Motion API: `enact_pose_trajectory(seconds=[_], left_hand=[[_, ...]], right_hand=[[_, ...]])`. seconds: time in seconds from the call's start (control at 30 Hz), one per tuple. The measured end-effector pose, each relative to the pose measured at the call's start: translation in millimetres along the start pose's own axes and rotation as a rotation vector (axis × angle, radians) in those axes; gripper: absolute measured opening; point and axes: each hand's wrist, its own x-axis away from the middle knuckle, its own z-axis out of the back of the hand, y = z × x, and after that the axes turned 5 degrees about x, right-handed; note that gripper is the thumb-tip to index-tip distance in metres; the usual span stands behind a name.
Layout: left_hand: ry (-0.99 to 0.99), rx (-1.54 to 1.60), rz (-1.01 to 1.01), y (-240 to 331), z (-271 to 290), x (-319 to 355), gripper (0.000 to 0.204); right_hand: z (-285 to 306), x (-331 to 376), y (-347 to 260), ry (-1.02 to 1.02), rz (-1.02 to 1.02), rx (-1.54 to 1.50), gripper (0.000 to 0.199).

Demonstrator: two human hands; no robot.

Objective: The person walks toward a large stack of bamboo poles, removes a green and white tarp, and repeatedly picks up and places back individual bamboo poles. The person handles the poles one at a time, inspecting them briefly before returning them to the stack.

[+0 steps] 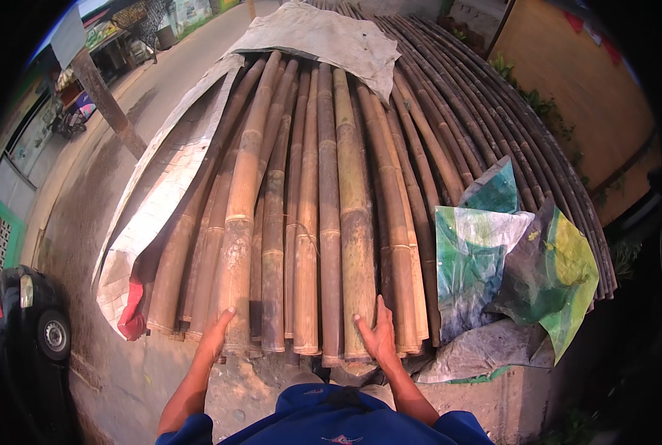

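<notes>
the left hand rests against the side of a thick pole; some fingers are hidden, so i cannot tell whether it grips. the right hand spreads thumb and fingers about another pole's near end, how firmly i cannot tell. the bamboo poles run from these hands away to the far side. being round and tightly stacked, they could roll and pinch fingers if one shifted. counts: two hands; poles too overlapped to count; one dark car at left; patterned sheeting at right and pale sheeting far, pieces unclear.
</notes>
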Motion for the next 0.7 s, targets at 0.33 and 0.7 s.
enact_pose_trajectory(seconds=[0.33,0.7], left_hand=[[-0.041,0.243,0.134,4.4,36.1,0.0,0.08],[0.427,-0.715,-0.208,-6.9,25.7,7.3,0.091]], right_hand=[[-1.6,5.7,4.5,0.009,-0.054,-0.029,0.091],[-6.0,-1.3,15.2,0.02,0.038,-0.01,0.084]])
